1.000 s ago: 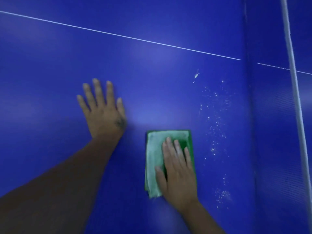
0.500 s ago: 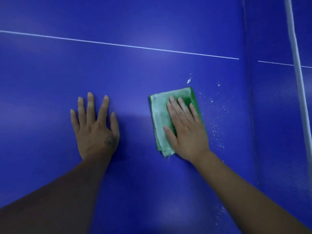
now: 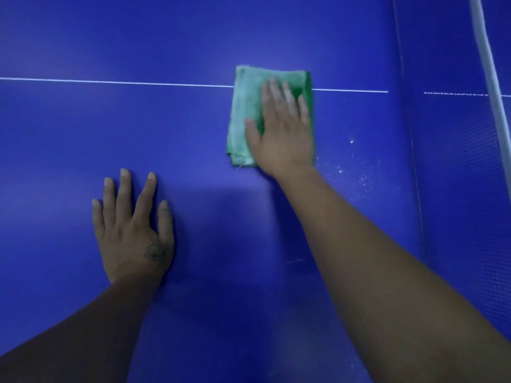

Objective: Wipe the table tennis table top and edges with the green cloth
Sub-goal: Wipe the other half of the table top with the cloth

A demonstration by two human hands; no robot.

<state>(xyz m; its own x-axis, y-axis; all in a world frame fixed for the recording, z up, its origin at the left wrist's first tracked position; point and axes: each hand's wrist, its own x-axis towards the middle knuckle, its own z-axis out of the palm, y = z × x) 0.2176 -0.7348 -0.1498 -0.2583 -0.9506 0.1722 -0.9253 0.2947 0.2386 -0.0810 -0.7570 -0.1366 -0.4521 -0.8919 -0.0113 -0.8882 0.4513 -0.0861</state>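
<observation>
The blue table tennis table top (image 3: 83,139) fills the view. A folded green cloth (image 3: 244,114) lies flat on it, across the thin white centre line (image 3: 124,83). My right hand (image 3: 282,134) presses palm-down on the cloth, fingers spread and pointing away from me, covering its right half. My left hand (image 3: 132,228) rests flat on the bare table nearer to me and to the left, fingers apart, holding nothing. White specks of dust (image 3: 356,172) are scattered on the surface just right of my right wrist.
The net (image 3: 456,189) stands along the right side, with its white top band (image 3: 486,64) running down the upper right corner. Open blue surface stretches left and beyond the centre line.
My right hand has slid the cloth away from me, from beside my left hand up onto the white centre line. The left hand has stayed planted while the view shifted.
</observation>
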